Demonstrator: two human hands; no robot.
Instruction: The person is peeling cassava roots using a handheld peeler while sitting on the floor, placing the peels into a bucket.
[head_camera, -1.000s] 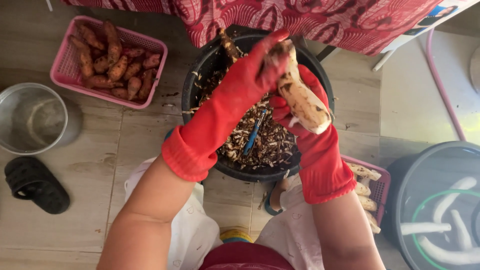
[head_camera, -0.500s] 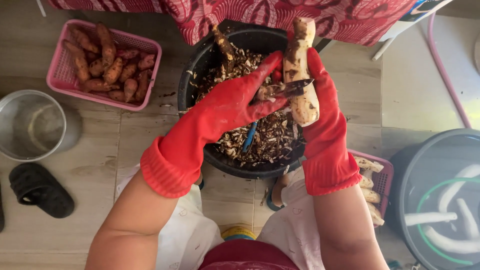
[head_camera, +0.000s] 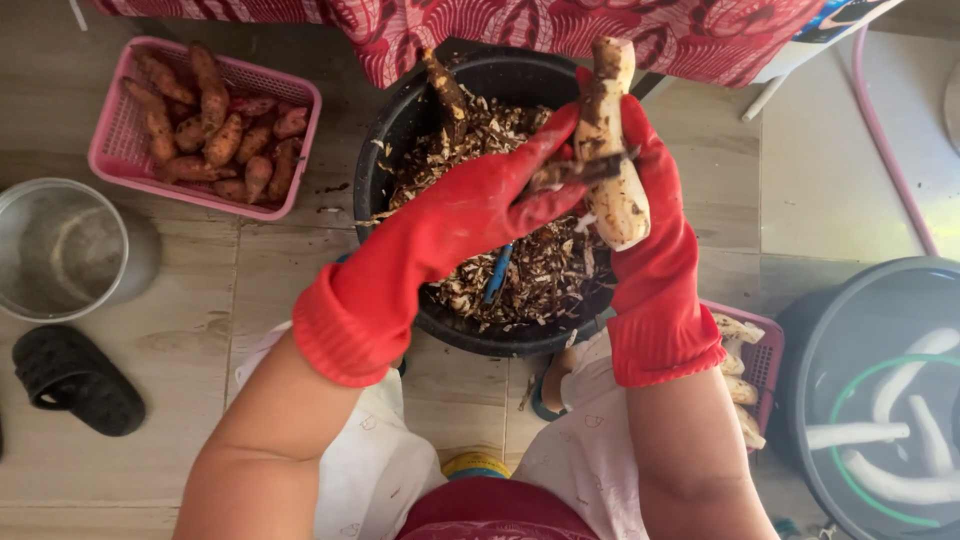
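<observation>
R hand (head_camera: 650, 215) gripping root (head_camera: 612, 150), L hand (head_camera: 500, 200) clamping knife (head_camera: 590, 168) w/ blade on it

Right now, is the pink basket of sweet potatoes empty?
No, the pink basket holds a pile of unpeeled sweet potatoes.

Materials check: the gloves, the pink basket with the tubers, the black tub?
Gloves on left hand and right hand: likely rubber, matte red, ribbed cuffs. Pink basket: moulded plastic, by its lattice walls. Black tub: probably plastic, smooth with faint sheen.
</observation>
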